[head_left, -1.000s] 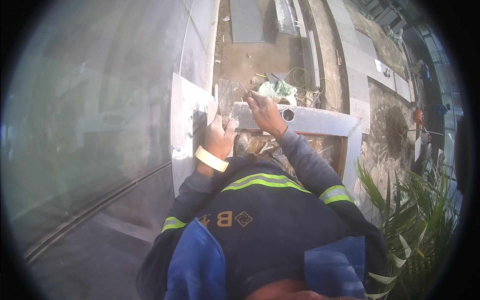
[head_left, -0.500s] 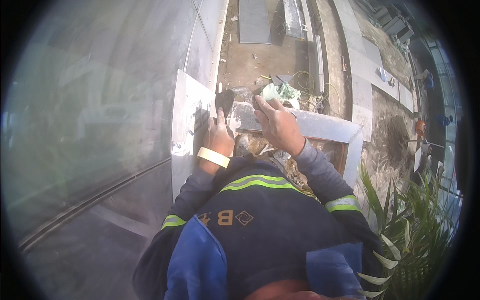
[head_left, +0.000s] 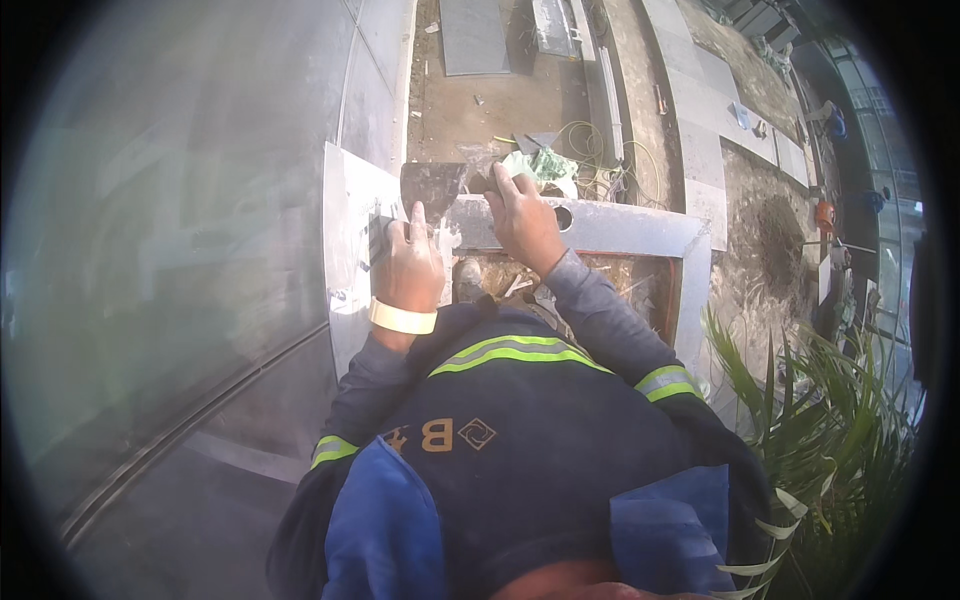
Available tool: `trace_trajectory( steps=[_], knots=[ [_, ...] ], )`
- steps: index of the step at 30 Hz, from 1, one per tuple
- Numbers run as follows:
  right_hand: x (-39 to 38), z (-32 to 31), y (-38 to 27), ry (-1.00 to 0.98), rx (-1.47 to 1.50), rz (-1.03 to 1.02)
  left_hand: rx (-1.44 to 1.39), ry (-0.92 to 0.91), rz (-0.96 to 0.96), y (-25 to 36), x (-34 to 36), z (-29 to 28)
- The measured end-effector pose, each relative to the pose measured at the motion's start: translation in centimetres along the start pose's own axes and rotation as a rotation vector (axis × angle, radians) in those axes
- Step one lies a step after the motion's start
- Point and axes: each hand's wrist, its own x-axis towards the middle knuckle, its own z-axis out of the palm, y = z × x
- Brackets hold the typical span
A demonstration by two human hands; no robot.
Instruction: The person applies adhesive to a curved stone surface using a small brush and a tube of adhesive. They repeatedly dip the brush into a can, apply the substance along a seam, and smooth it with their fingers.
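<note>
My left hand is closed round a putty knife, its broad dark blade pointing away from me. A pale yellow ring like a tape roll circles that wrist. My right hand is just to the right, with fingers bent and forefinger stretched forward. A small dark piece shows at its fingertips; I cannot make out what it is. Below both hands runs a grey stone-like border with a round hole. At its left stands a pale panel with smears on it.
A tall glassy wall fills the left side. Rubble lies inside the border. Beyond are a crumpled green-white bag, a yellow cable and grey slabs. A leafy plant stands at the lower right.
The putty knife has turned, so its blade shows broad and square instead of narrow. The whole view has shifted slightly, and my right hand no longer covers the round hole.
</note>
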Motion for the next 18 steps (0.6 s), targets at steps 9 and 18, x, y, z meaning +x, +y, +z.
trace_trajectory(
  steps=[9,18],
  knots=[
    [-2.5,-2.6,-1.1,-0.081,0.439,-0.108,-1.567,-0.259,-0.607,0.3,1.6,3.2],
    [-6.1,-2.0,16.0,-0.41,0.212,0.609,-1.465,-0.086,-0.65,-3.6,-1.3,3.9]
  ],
)
